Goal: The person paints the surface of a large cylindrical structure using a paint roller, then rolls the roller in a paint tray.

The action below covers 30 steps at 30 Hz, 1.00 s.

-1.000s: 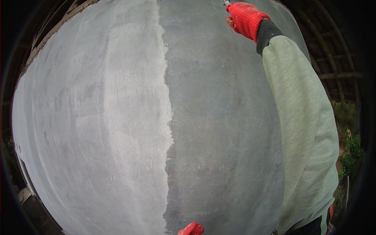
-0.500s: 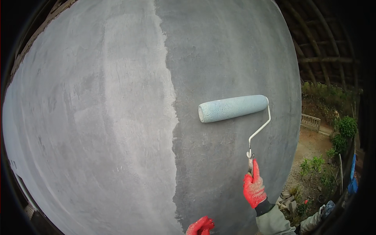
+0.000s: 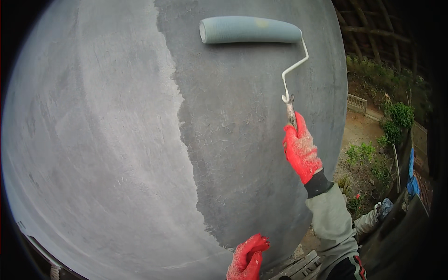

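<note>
My right hand (image 3: 303, 151), in a red glove, is closed around the handle of a paint roller (image 3: 252, 30). The roller's long pale blue sleeve lies nearly level against the dark part of a grey wall (image 3: 242, 112), high in the picture. A bent white wire frame joins the sleeve to the handle. At the bottom, my left hand (image 3: 248, 257), also gloved in red, is held near the wall, fingers loosely curled and thumb apart. Nothing shows in it. A ragged edge separates the wall's darker strip from the paler grey area on the left.
Wooden boards (image 3: 298, 267) lie below my right arm. Far down on the right is a yard with green shrubs (image 3: 401, 116), a low balustrade (image 3: 357, 102) and a blue sheet (image 3: 412, 175). Dark roof beams (image 3: 373, 32) cross the upper right.
My right hand has pushed the roller upward along the wall, and more of its sleeved arm shows. My left hand has come further into view at the bottom. The view has shifted slightly.
</note>
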Each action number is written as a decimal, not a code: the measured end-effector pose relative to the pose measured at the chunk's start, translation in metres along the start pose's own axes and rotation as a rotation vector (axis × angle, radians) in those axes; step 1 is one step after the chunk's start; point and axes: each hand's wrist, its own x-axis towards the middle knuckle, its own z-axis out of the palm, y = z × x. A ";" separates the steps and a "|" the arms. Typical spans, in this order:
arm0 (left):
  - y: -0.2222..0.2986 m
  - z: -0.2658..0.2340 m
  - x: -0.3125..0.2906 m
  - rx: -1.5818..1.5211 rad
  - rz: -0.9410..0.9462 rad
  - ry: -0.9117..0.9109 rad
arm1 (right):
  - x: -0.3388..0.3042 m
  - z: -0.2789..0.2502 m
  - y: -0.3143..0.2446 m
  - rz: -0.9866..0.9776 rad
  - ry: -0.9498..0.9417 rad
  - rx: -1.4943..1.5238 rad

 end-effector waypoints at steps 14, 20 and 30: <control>-0.003 0.014 -0.018 0.090 -0.099 -0.092 | -0.148 -0.016 0.083 0.122 -0.094 -0.133; -0.009 0.020 -0.021 0.023 -0.079 -0.033 | -0.045 -0.005 0.024 0.097 -0.023 0.037; -0.043 0.038 -0.036 0.091 -0.220 0.069 | -0.337 -0.044 0.261 0.296 -0.275 -0.345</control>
